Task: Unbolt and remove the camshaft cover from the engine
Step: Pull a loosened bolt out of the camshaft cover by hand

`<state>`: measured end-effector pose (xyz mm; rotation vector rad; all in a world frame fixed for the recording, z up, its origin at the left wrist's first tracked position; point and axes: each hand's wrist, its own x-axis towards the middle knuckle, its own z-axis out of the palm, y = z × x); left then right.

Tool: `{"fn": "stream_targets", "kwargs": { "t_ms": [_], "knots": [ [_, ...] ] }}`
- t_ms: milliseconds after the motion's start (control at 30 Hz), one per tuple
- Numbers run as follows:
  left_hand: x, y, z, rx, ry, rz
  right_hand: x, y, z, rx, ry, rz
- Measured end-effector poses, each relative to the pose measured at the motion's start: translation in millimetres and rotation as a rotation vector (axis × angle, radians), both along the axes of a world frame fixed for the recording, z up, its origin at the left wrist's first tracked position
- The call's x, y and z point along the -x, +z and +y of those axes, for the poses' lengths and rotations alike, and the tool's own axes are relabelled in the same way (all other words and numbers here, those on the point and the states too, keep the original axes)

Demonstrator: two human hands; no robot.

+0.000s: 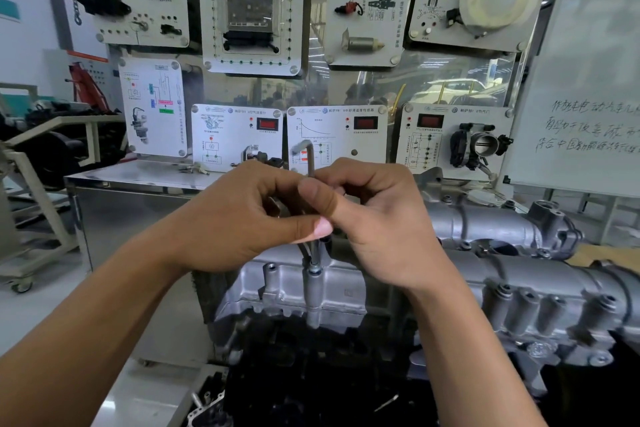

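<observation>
The silver cast camshaft cover lies across the engine from centre to right. An L-shaped hex key stands upright with its lower tip in a bolt at the cover's near-left corner. My left hand and my right hand both pinch the key's shaft from either side, just above the bolt. The key's short arm points left above my fingers. The middle of the shaft is hidden behind my thumbs.
More bolts sit along the cover's front edge to the right. Training panels with sensors hang behind the engine. A whiteboard stands at the right. A steel bench and a frame on wheels stand left.
</observation>
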<state>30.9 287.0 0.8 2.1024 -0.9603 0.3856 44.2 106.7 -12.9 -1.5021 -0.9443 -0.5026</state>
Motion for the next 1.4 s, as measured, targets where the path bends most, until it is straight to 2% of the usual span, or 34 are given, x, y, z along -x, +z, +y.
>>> {"fn": "stream_targets", "kwargs": {
  "t_ms": [200, 500, 700, 967, 1233, 1400],
  "knots": [
    [1.0, 3.7, 4.4, -0.040, 0.010, 0.051, -0.4, 0.7, -10.7, 0.135, 0.022, 0.002],
    [-1.7, 1.1, -1.1, -0.008, -0.020, 0.033, 4.0, 0.3, -4.8, -0.040, -0.002, 0.005],
    [0.8, 1.6, -3.3, -0.030, -0.012, -0.040, 3.8, -3.1, 0.8, -0.054, -0.044, -0.020],
    [0.7, 3.1, 7.6, -0.064, -0.001, 0.033, 1.7, -1.1, -6.7, 0.080, 0.050, 0.004],
    [-1.1, 0.8, 0.9, -0.022, -0.036, 0.033, 2.8, -1.6, -1.1, -0.074, 0.002, -0.030],
    [1.0, 1.0, 0.7, -0.036, -0.008, 0.045, -2.4, -3.9, -2.3, -0.047, 0.035, -0.055]
  ]
}}
